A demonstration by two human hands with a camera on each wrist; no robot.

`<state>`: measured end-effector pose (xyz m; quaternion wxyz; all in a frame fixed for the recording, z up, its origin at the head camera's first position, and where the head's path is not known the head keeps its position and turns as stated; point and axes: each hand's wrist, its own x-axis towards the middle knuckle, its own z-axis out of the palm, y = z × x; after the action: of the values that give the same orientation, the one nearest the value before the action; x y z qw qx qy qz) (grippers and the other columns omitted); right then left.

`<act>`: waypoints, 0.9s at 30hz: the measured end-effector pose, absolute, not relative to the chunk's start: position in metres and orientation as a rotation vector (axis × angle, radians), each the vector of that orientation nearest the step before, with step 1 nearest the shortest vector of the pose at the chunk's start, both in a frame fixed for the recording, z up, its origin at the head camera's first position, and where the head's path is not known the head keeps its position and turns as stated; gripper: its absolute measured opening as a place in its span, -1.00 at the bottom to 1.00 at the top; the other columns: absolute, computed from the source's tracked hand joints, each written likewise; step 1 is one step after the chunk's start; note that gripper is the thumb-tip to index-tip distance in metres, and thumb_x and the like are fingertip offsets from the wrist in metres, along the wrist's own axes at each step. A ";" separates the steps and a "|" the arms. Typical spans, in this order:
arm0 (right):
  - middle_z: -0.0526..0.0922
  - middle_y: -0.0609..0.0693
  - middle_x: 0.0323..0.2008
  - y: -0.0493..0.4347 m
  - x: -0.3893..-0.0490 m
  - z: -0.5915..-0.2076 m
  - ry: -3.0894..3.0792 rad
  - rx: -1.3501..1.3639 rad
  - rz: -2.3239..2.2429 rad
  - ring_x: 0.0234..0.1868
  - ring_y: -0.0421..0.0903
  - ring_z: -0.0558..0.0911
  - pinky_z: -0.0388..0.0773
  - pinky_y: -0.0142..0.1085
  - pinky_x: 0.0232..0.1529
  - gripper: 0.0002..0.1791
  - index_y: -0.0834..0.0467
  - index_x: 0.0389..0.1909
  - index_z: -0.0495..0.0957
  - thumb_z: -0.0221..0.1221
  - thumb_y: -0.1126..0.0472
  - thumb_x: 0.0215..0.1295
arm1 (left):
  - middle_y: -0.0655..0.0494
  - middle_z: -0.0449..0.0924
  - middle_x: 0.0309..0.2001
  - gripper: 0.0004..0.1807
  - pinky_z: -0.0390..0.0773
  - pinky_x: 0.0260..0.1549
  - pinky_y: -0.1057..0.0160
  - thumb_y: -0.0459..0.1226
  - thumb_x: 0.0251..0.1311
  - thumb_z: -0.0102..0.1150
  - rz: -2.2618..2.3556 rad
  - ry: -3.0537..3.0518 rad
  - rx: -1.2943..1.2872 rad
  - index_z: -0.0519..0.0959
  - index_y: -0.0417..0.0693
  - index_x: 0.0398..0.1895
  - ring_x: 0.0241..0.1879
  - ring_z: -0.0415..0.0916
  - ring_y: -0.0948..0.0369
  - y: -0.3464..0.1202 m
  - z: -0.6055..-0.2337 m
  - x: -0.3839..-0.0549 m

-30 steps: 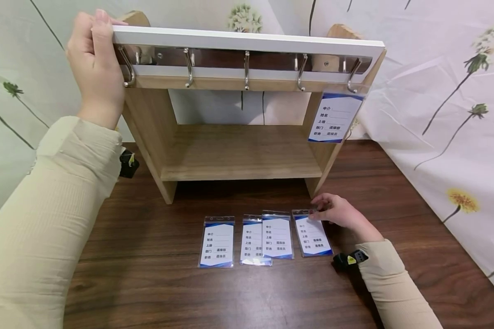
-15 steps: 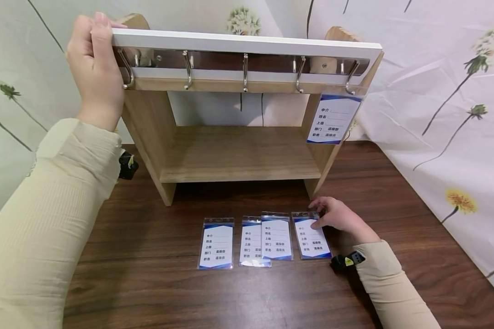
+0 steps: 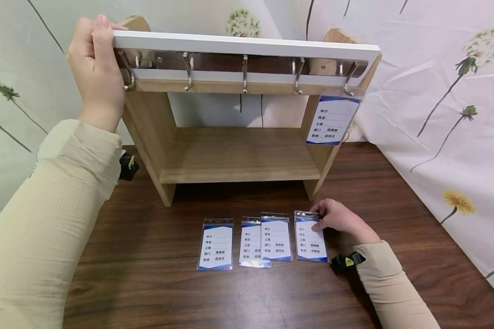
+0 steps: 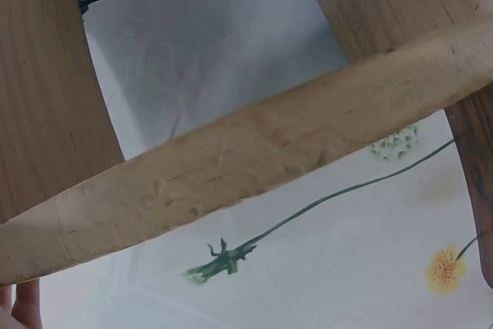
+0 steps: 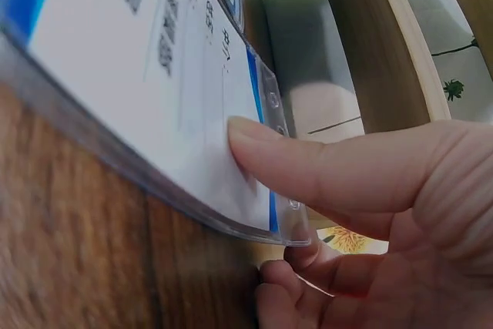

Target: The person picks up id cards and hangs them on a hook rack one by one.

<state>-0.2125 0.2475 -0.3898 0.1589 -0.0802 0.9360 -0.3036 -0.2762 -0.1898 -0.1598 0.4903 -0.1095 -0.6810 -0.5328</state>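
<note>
The right hand [image 3: 340, 220] pinches a badge [image 3: 310, 242] between thumb [image 5: 316, 167] and fingers [image 5: 279, 302]; the left hand [image 3: 99, 75] grips the rack [image 3: 247, 42].

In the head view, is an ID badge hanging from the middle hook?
No, the middle hook is bare, and the only hung ID badge is at the rightmost hook.

Corners and print going missing!
The right hand [image 3: 341, 221] masks the upper right corner of the rightmost badge [image 3: 310, 244], and the third badge [image 3: 276, 238] hides the right side of the second badge [image 3: 249, 249]. In the right wrist view lettering blurs, and the badge's lower end runs off the edge. In the left wrist view, only cropped fingers of the left hand [image 4: 28, 302] show.
</note>
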 end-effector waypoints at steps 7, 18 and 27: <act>0.60 0.12 -0.24 0.248 -0.211 -0.385 2.685 -0.261 -0.911 -0.21 -0.01 0.49 0.47 -0.21 -0.17 -0.69 0.28 -0.16 0.58 0.40 0.33 0.06 | 0.50 0.61 -0.41 -0.62 0.28 -0.29 0.47 -0.23 0.44 -0.17 -1.282 -1.657 -0.265 0.47 0.46 -0.50 -0.40 0.43 0.45 -0.190 -0.160 -0.277; 0.60 0.13 -0.29 0.253 -0.210 -0.378 2.691 -0.275 -1.002 -0.29 -0.04 0.53 0.50 -0.26 -0.31 -0.77 0.30 -0.17 0.54 0.30 0.35 0.16 | 0.51 0.62 -0.36 -0.63 0.28 -0.27 0.47 -0.21 0.45 -0.17 -1.277 -1.672 -0.277 0.49 0.46 -0.47 -0.35 0.42 0.45 -0.190 -0.160 -0.275; 0.59 0.13 -0.33 0.256 -0.207 -0.369 2.665 -0.304 -1.106 -0.36 -0.09 0.49 0.49 -0.28 -0.43 -0.81 0.33 -0.17 0.52 0.25 0.39 0.20 | 0.50 0.54 -0.54 -0.65 0.27 -0.41 0.47 -0.21 0.46 -0.16 -1.302 -1.660 -0.258 0.52 0.42 -0.45 -0.51 0.43 0.47 -0.190 -0.160 -0.277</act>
<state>-0.2073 0.2556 -0.3694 0.1199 -0.1041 0.9119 -0.3785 -0.2771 -0.1895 -0.1602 0.4863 -0.1062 -0.6824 -0.5353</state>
